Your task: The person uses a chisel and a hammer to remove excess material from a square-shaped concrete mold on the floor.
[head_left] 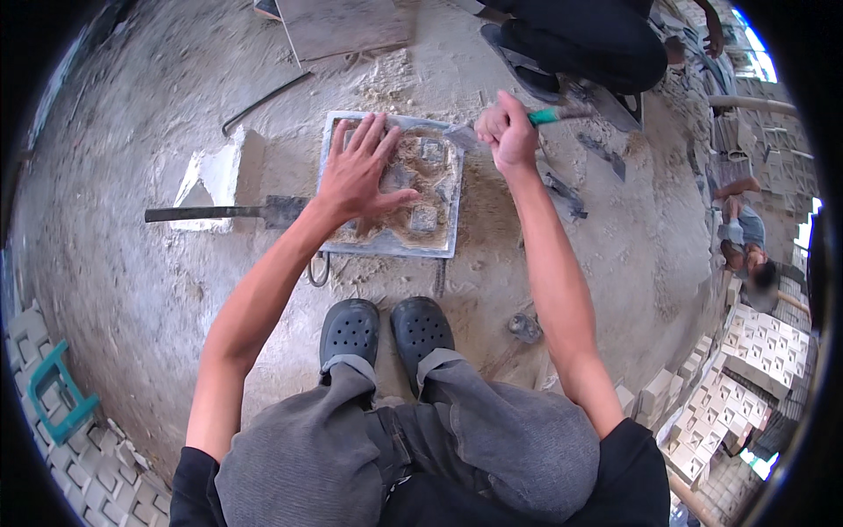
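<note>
On the floor in front of my shoes lies a square metal-framed mould [452,224], packed with sandy material around raised square shapes. My left hand [356,167] rests flat over its left part with the fingers spread, hiding some of the sand. At the mould's far right corner my right hand [509,132] is wrapped round a scraper with a green handle [544,115]. Its flat grey blade [460,136] points left, over or against the frame's edge; contact cannot be made out. Wire loops [319,270] stick out from the mould's near side.
A flat tool with a dark handle [202,213] lies across a white block [241,167] at left. Beyond are a bent rod [266,101] and a board [347,26]. Another person's dark-trousered leg [580,44] is far right. A mallet-like tool [524,328] lies near my right shoe.
</note>
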`<state>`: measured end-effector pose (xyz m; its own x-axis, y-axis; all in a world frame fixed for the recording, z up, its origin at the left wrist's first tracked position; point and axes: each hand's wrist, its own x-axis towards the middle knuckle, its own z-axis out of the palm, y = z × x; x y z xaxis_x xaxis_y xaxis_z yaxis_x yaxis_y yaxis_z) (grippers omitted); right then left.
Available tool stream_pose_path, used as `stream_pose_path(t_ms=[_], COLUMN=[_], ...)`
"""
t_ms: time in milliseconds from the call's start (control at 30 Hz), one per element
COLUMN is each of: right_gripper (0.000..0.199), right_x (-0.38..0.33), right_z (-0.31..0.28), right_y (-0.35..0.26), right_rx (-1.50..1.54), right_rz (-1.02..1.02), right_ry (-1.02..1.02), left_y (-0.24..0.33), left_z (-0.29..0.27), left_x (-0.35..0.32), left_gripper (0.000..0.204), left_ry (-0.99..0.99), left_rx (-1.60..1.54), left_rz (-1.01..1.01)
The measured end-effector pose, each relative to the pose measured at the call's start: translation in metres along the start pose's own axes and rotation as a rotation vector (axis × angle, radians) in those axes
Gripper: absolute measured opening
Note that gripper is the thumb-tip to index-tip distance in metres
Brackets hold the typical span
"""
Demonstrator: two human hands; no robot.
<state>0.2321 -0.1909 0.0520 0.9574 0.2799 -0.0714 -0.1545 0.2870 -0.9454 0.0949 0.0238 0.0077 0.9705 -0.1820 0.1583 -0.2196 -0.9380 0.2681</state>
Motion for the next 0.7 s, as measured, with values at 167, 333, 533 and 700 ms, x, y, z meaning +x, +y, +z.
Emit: stream_pose_path(t_ms=[167, 333, 533, 700], right_gripper=[0.046, 0.044, 0.042, 0.043], right_x=[-0.003, -0.013, -0.012, -0.007], right_z=[0.054, 0.077, 0.042, 0.010], right_y=[-0.024, -0.060, 0.034, 0.024], right_rx=[-0.126, -0.063, -0.126, 0.150], right_rz=[0.052, -0.126, 0.009, 0.024], right_ry=[0.330, 0.432, 0.595, 0.077], left_y=[-0.019, -0.030, -0.025, -0.025], left_z=[-0.005, -0.012, -0.010, -0.008], left_x=[-0.012, -0.020, -0.018, -0.013], left_gripper=[0.107, 0.103, 0.097, 0.097], left_ry=[-0.039, -0.109, -0.131, -0.138], left_rx=[0.011, -0.003, -0.015, 0.073], left_rz=[0.040, 0.031, 0.075, 0.130])
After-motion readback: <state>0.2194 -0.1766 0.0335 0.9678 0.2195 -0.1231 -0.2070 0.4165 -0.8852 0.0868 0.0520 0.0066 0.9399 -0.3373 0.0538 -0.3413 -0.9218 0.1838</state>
